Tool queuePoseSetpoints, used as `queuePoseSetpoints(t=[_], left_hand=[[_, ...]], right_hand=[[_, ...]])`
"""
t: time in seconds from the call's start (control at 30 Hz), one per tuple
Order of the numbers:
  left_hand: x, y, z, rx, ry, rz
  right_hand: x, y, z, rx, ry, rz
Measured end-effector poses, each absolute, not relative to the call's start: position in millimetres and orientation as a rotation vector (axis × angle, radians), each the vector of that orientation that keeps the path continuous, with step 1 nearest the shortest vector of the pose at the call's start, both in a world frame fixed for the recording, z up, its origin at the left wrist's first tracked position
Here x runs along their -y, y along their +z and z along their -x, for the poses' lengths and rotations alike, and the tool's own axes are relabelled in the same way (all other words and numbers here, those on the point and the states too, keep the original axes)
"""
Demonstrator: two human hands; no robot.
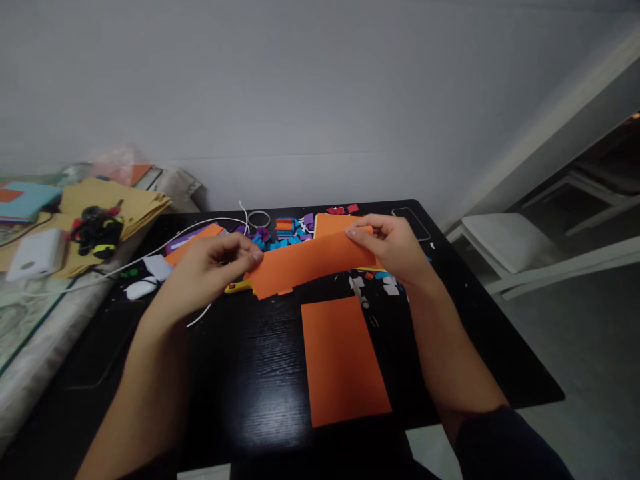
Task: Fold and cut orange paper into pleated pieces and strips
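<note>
Stretched between my two hands above the black table (pixel 240 373) is a strip of orange paper (pixel 305 265). My left hand (pixel 215 267) pinches its left end between thumb and fingers. At the other end, my right hand (pixel 393 250) closes on the strip's upper right corner. A larger orange sheet of paper (pixel 345 363) lies flat on the table in front of me, below the strip. Behind the strip, part of another orange sheet (pixel 330 225) shows. Something with a yellow handle (pixel 239 287) lies partly hidden under the strip's left end.
Small cut paper pieces (pixel 295 233) in blue, purple and white lie along the table's back. A white cable (pixel 165 243) crosses the left side near a white mouse (pixel 141 288). Brown envelopes (pixel 135 207) and a white adapter (pixel 37 253) sit at left. A white stool (pixel 500 247) stands right.
</note>
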State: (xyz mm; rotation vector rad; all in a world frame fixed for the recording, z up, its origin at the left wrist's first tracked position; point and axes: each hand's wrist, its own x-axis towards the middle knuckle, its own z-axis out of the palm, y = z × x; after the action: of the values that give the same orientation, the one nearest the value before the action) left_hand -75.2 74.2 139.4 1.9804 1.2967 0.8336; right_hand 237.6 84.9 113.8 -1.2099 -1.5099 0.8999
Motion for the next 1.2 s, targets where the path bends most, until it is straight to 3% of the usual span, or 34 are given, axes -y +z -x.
queuePoseSetpoints(t=[0.27, 0.47, 0.7, 1.2], left_hand=[[-80, 135, 86, -1.357, 0.91, -1.96], [-78, 135, 81, -1.45, 0.816, -2.26], [-60, 127, 31, -1.082, 0.697, -2.393], [-62, 124, 33, -1.066, 0.702, -2.38]], right_hand=[[-86, 117, -239, 1.367, 0.912, 1.201], [-83, 117, -233, 1.44, 0.946, 1.133], [-67, 117, -206, 1.665, 1.143, 1.03], [-74, 117, -216, 1.622, 1.152, 0.989]])
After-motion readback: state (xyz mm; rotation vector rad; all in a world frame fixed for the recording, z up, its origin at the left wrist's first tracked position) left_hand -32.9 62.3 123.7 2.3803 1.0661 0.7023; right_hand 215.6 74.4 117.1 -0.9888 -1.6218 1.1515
